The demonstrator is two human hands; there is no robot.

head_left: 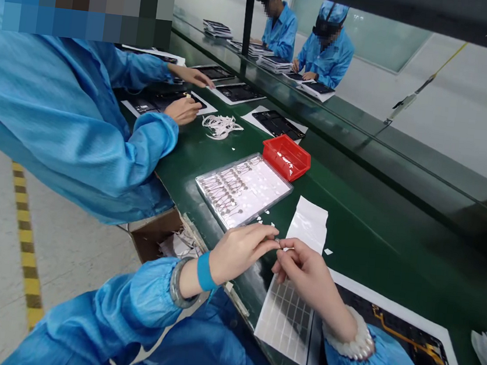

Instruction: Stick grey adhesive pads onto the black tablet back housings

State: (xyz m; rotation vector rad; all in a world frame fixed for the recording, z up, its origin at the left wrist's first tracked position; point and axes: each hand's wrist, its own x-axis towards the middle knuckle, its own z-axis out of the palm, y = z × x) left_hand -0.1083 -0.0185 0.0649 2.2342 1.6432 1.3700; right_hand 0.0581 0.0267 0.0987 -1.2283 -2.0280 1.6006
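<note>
The left hand (pixel 239 252) and right hand (pixel 309 278) are best kept steady, pinching lightly. The fingers of both, drawn narrow, hold a tiny item (pixel 279 244), its colour and shape indistinct, above a white gridded sheet (pixel 286 319) by the green counter's (pixel 361 231) near edge.

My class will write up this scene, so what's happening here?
The person's left hand and right hand meet over a white sheet marked in a grid, fingertips pinching something too small to identify. Ahead lie a tray of small wired parts and a red bin. Beside them, a co-worker's hands are at an opened device.
</note>
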